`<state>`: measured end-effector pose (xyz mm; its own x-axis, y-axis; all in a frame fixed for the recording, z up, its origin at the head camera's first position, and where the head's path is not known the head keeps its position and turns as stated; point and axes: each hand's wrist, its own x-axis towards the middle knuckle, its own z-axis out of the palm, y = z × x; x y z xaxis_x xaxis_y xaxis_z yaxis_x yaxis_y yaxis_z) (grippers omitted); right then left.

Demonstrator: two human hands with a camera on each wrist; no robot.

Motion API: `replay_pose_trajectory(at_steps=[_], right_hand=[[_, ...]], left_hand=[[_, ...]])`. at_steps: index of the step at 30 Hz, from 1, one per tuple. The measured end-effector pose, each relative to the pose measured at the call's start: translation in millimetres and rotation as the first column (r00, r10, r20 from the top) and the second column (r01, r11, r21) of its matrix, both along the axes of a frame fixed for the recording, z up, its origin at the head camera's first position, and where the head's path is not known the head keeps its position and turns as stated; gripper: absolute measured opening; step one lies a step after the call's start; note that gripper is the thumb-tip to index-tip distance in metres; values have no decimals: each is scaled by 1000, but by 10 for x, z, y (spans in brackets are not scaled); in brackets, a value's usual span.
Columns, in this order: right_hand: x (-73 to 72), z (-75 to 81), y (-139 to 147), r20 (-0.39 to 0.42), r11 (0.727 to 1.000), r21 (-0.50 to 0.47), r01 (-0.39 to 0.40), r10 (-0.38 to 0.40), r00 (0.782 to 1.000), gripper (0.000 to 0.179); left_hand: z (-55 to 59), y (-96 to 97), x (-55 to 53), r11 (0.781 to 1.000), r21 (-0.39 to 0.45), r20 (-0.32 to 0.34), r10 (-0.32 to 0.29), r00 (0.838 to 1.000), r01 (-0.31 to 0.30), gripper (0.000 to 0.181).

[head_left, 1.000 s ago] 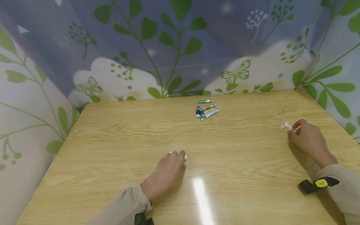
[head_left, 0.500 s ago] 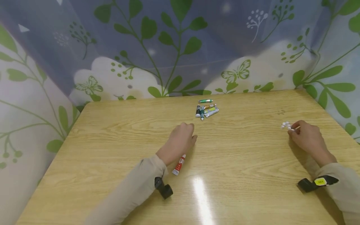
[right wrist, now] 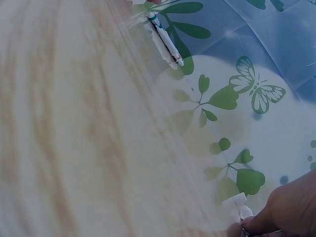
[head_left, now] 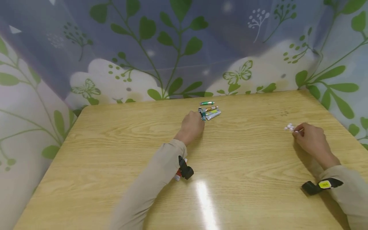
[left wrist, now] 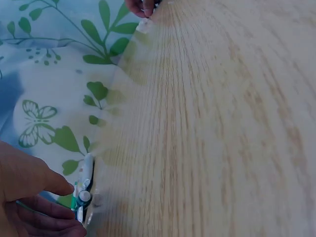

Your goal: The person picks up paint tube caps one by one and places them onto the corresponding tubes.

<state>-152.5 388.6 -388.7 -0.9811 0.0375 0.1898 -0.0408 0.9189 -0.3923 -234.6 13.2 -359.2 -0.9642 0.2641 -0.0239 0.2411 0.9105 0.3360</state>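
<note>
My left hand (head_left: 192, 126) reaches to a small pile of paint tubes at the table's back middle. In the left wrist view, its thumb and fingers stand apart beside a teal paint tube (head_left: 203, 115) with a pale cap. A black tube (head_left: 200, 110) lies partly behind that hand. A red paint tube (head_left: 178, 174) lies under the left forearm, mostly hidden. At the right, my right hand (head_left: 311, 137) pinches a bunch of thin sticks with white tips, like cotton swabs (head_left: 288, 127); its fingers hide most of the sticks.
A green tube (head_left: 207, 103) lies behind the pile, with a brown tube (head_left: 211, 109) and a silver-and-yellow tube (head_left: 213, 115) to the right. The wooden table (head_left: 244, 153) meets a leaf-printed curtain (head_left: 184, 64) at its back and sides.
My left hand has let go of the red tube, leaving it on the table, and has moved forward to the pile of tubes. The right hand stays nearly in place.
</note>
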Motion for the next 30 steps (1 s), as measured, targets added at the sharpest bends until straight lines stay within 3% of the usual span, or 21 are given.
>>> replay_pose_trajectory(at_steps=[14, 27, 30], right_hand=[[16, -4, -21, -17, 1000, 4, 4, -3, 1000, 16], [21, -11, -40, -37, 1000, 7, 7, -7, 999, 14], [26, -12, -39, -28, 1000, 3, 14, -14, 1000, 14]], left_hand=[[-75, 161, -132, 999, -28, 36, 47, 998, -46, 27], [-95, 235, -153, 991, -118, 30, 73, 997, -69, 25], [-101, 222, -157, 992, -103, 30, 71, 997, -67, 24]])
